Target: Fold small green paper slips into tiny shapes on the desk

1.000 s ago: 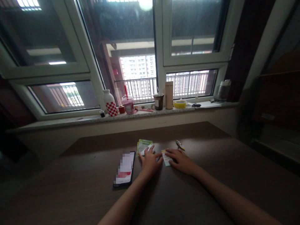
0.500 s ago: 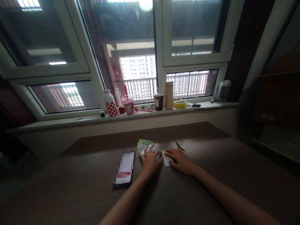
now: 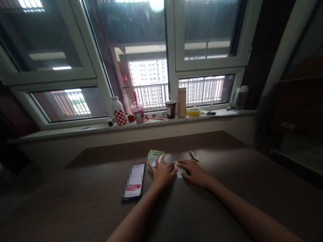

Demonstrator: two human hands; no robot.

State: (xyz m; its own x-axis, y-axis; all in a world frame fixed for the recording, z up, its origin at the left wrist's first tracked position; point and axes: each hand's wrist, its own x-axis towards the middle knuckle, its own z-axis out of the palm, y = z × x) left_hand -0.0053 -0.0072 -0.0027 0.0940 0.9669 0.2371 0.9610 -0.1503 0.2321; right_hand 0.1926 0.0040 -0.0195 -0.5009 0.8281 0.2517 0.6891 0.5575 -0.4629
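Observation:
My left hand [image 3: 162, 173] rests with its fingers spread, their tips over a white piece and the near edge of some green-and-white printed packets [image 3: 153, 156]. Its thumb reaches toward a small printed paper [image 3: 179, 172] with yellow and pale-blue parts. On that paper lie the fingers of my right hand [image 3: 194, 173], stretched out and flat, covering part of it. A small crumpled wrapper [image 3: 194, 156] sits just beyond the right hand. Left of my left hand is a smartphone [image 3: 135, 181] in a dark case, its screen lit and blurred out.
The dark brown table [image 3: 214, 211] reaches toward a window sill [image 3: 96, 129]. Standing on the sill are a red-checked white bottle [image 3: 119, 112], a pink drink cup [image 3: 138, 113], a dark drink cup [image 3: 171, 110], a tan flask [image 3: 182, 102], yellow tape [image 3: 193, 112] and scissors [image 3: 211, 113].
Almost nothing differs. My left hand has shifted very slightly, its thumb a little closer to the small paper; my right hand stays in place on it.

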